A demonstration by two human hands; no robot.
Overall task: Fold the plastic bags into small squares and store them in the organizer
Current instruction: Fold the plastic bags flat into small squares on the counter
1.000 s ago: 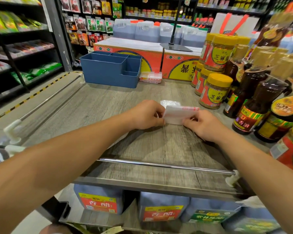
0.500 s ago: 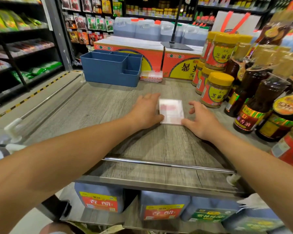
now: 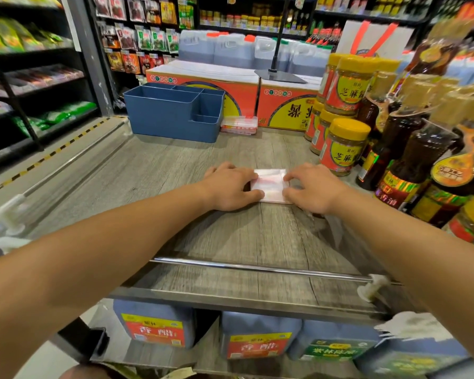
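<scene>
A plastic bag (image 3: 270,186), white with red print and folded into a small square, lies flat on the grey wooden shelf top (image 3: 230,236). My left hand (image 3: 230,187) rests over its left edge, thumb along the lower left corner. On the right edge, my right hand (image 3: 312,187) presses with bent fingertips. Only the middle strip of the bag shows between them. The blue organizer (image 3: 173,113), with several compartments, stands at the back left of the shelf top, well beyond both hands. I cannot see inside it.
A small flat stack of red-striped plastic bags (image 3: 238,125) lies just right of the organizer. Yellow-lidded jars (image 3: 342,144) and dark sauce bottles (image 3: 413,160) crowd the right side, close to my right hand. Red cartons (image 3: 285,105) line the back. A metal rail (image 3: 257,268) runs along the near edge.
A second ago both hands held the bag's fold raised; they laid it flat, drew apart beside it, and now have closed in onto its left and right edges.
</scene>
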